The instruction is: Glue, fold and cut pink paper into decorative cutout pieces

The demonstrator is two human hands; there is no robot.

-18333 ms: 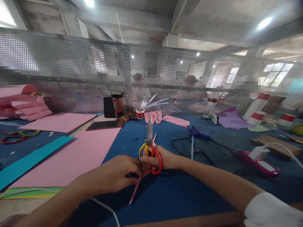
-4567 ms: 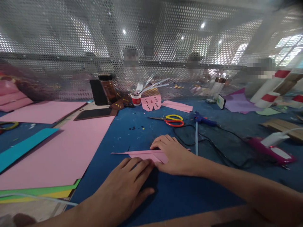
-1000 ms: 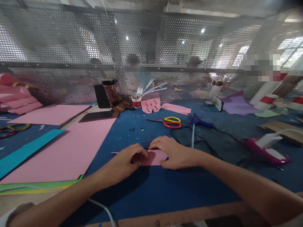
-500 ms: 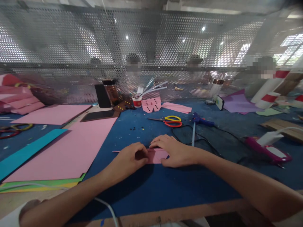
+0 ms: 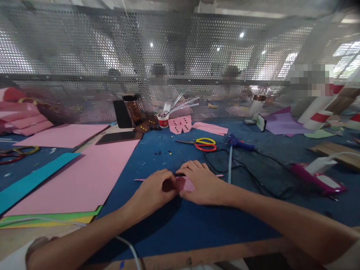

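Note:
A pink paper strip (image 5: 186,183) lies low on the blue table, mostly hidden under my two hands. Its thin ends stick out on both sides. My left hand (image 5: 159,187) pinches the strip near its middle, thumb and fingertips curled together around it. From the other side, my right hand (image 5: 199,183) presses on the paper with bent fingers along the far edge and the thumb on the near edge. Beyond the hands rest scissors (image 5: 206,144) with yellow and red handles. A blue glue gun (image 5: 242,143) with a long glue stick lies to their right.
Large pink sheets (image 5: 81,180) and a teal strip (image 5: 36,180) cover the left. At the back stand a paper cup (image 5: 163,121), a brown bottle (image 5: 132,110) and a pink dotted cutout (image 5: 180,124). A magenta power strip (image 5: 317,180) and black cable (image 5: 253,180) lie right.
My right hand has shifted slightly toward my left hand and nearer to me, covering more of the pink paper. The strip's right end now shows beyond it. My left hand has barely moved.

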